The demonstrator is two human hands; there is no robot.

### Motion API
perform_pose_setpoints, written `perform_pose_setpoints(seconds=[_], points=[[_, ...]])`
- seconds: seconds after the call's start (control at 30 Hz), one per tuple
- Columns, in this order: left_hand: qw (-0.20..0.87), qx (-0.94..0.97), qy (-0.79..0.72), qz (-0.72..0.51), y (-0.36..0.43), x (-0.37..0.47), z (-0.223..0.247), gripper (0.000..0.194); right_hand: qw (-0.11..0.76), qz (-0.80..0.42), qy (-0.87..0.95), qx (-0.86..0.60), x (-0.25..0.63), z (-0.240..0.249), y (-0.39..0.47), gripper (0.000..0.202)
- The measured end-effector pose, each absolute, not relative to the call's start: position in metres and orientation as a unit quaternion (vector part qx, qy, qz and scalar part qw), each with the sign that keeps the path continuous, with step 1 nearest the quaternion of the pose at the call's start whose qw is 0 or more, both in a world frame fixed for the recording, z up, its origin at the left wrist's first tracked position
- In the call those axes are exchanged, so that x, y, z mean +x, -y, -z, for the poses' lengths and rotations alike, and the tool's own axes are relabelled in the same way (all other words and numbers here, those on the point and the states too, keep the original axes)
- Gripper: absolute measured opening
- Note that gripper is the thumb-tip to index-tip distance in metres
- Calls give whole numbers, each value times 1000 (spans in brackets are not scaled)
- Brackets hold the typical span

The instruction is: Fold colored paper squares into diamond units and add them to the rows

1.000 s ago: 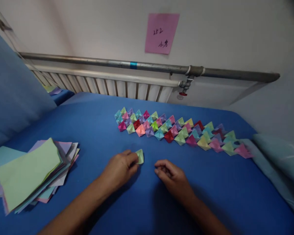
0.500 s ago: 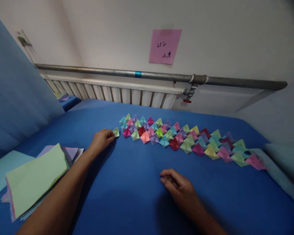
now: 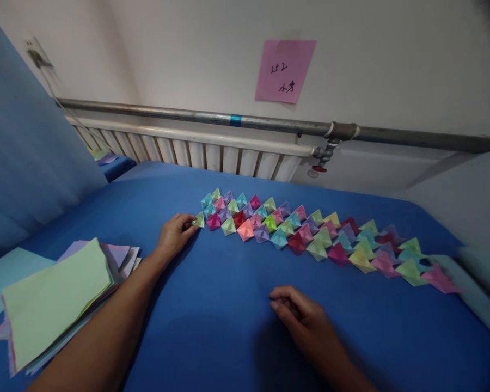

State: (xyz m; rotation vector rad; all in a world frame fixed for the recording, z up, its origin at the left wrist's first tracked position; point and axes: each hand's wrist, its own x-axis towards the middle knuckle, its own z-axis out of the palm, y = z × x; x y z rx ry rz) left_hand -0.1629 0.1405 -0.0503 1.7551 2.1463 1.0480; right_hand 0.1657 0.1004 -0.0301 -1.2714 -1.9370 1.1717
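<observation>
Between the fingertips of my left hand (image 3: 177, 235) is a small light-green folded paper boat (image 3: 200, 220). It sits at the left end of the front row, beside a magenta paper boat (image 3: 213, 221). Several rows of folded paper boats in many colours stretch from there to the right, a coral one (image 3: 245, 230) among them. My right hand (image 3: 300, 314) rests low in front of the rows, its fingers curled in. Whether anything lies inside those curled fingers is hidden.
A stack of coloured paper sheets (image 3: 57, 299) lies on the blue surface (image 3: 204, 305) at the left, under my left forearm's side. Behind stand a white radiator (image 3: 196, 152) and a metal pipe (image 3: 167, 113). A pink note (image 3: 286, 71) is on the wall; a blue curtain (image 3: 32, 136) hangs left.
My left hand has brought the light-green paper boat slightly right, up to the magenta one. My right hand stays curled in about the same place. The view has shifted a little.
</observation>
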Motion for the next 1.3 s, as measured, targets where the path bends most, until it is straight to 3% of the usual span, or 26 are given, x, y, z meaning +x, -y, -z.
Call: perform_pose_setpoints(seconds=[1.3], points=[[71, 601, -687, -402, -147, -171, 60, 7, 245, -421, 734, -473, 166, 35, -103, 23]])
